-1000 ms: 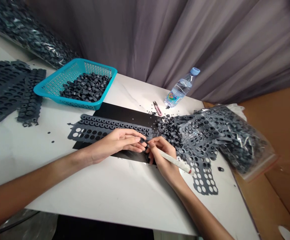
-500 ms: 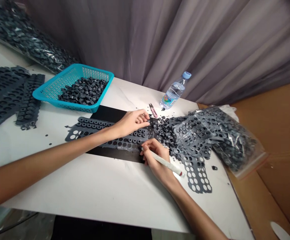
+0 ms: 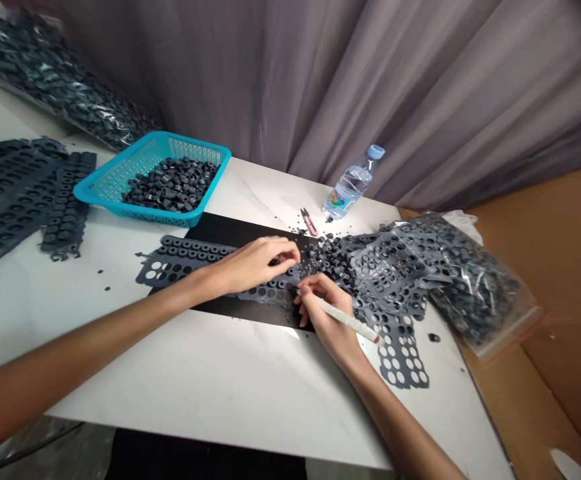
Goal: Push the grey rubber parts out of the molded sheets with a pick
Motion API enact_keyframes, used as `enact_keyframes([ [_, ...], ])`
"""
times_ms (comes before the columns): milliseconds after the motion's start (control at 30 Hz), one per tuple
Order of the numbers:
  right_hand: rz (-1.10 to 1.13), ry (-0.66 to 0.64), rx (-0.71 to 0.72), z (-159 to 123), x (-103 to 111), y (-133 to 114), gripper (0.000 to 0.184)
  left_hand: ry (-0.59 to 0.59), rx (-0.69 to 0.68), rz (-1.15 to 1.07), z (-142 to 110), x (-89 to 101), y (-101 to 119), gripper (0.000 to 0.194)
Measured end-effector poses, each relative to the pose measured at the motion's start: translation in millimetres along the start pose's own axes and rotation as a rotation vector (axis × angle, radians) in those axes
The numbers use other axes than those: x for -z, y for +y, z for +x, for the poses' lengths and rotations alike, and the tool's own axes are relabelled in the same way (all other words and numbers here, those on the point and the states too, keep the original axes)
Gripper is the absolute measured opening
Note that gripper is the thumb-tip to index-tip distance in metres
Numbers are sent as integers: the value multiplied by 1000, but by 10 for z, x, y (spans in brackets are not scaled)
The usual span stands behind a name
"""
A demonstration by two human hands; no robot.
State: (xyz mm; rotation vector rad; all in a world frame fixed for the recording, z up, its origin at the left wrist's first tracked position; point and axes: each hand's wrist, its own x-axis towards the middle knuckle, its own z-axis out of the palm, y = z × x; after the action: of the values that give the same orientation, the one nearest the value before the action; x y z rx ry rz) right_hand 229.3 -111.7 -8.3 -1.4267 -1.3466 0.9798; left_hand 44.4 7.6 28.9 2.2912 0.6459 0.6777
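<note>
My right hand (image 3: pixel 327 303) is closed around a white pen-like stick (image 3: pixel 353 323) with a red tip at its rear. Its working end is hidden by my fingers, at the right end of a grey rubber sheet (image 3: pixel 170 248). Rows of round ring-like pieces stand in this sheet, and other rows are open holes. Over the sheet's right part lies my left hand (image 3: pixel 260 263), its fingers curled toward the thumb; whether a small piece is between them I cannot make out. Under the sheet is a black mat (image 3: pixel 220 230). Loose dark rubber pieces (image 3: pixel 333 260) are heaped just right of my hands.
A turquoise basket (image 3: pixel 153 212) holds many rubber pieces. Pink thread snips (image 3: pixel 309 223) and a water bottle (image 3: pixel 351 187) stand behind. Punched sheets (image 3: pixel 403 353) and a filled plastic bag (image 3: pixel 480 300) lie right; more sheets (image 3: pixel 5 200) and a large bag (image 3: pixel 65 87) lie left.
My left hand has come down and slightly left, toward the sheet, with its fingers curled. My right hand has shifted a little right with the stick. The whole view has moved slightly.
</note>
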Motion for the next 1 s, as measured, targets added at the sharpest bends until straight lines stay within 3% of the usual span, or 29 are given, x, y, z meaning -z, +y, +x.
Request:
enact_keyframes([
  [167,81,-50,-32,66,-25,5,16,-42,48,53,-338,-11,17,17],
  [400,83,-73,-63,93,-58,31,16,-129,-21,130,-367,-72,-31,18],
  [833,49,-68,-45,78,-59,21,14,-127,-67,318,-393,-77,12,20],
  [1000,-11,-62,-32,62,-67,19,14,-115,-128,423,-409,-200,8,24],
])
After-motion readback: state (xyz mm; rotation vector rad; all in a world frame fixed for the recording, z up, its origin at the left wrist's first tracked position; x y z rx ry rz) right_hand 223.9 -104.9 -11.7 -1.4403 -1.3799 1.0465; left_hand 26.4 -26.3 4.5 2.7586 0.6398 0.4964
